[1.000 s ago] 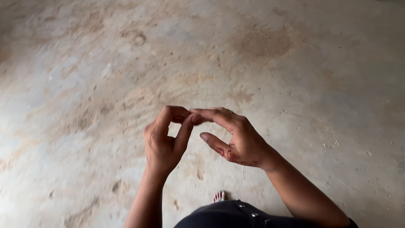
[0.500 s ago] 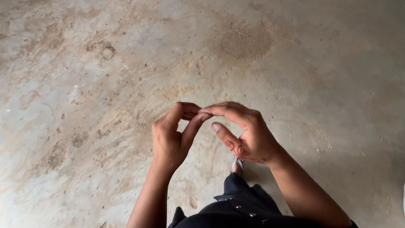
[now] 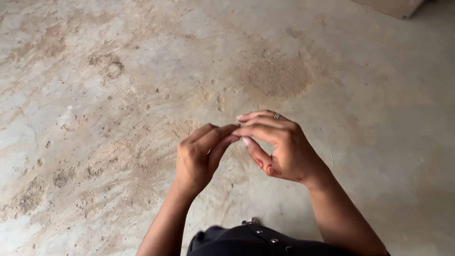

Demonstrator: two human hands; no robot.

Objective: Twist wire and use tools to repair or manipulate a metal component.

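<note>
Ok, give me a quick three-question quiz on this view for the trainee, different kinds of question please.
1. True or false: the left hand and right hand meet at the fingertips.
2. Which hand wears the ring? A) left B) right C) both
3. Fill in: both hands are held above a dusty, stained ____.

Key:
1. True. The fingertips touch in front of the person. Whether anything is pinched between them cannot be told.
2. B. The ring sits on a right-hand finger.
3. Floor. It is bare, with sandy patches.
</note>
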